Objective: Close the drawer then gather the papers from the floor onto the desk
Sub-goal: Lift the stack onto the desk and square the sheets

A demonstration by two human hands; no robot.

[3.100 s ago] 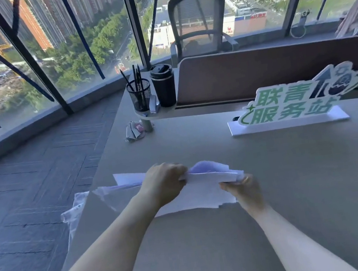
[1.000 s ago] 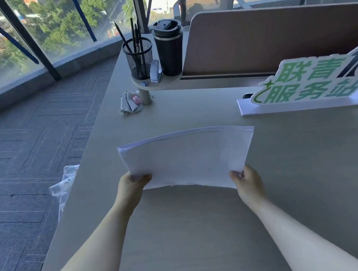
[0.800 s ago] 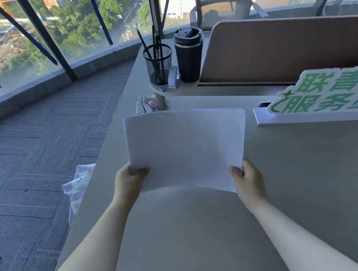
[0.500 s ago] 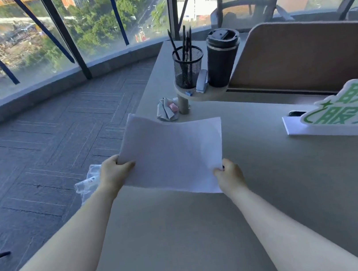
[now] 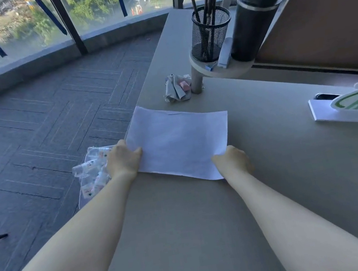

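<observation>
A stack of white papers [image 5: 180,141] lies flat on the grey worktop [image 5: 209,223], near its left edge. The left hand [image 5: 123,158] pinches the stack's near-left corner, grip clamped on it. The right hand [image 5: 233,161] rests at the near-right corner; whether its grip is closed cannot be told. A crumpled wrapper [image 5: 175,88] sits just beyond. Risk: letting go unevenly could nudge sheets over the edge to the floor [image 5: 43,123].

Smooth white papers [image 5: 180,143] lying between both hands on a matt desk [image 5: 211,235], with a black wire-mesh pen cup [image 5: 209,35] standing beyond them.
</observation>
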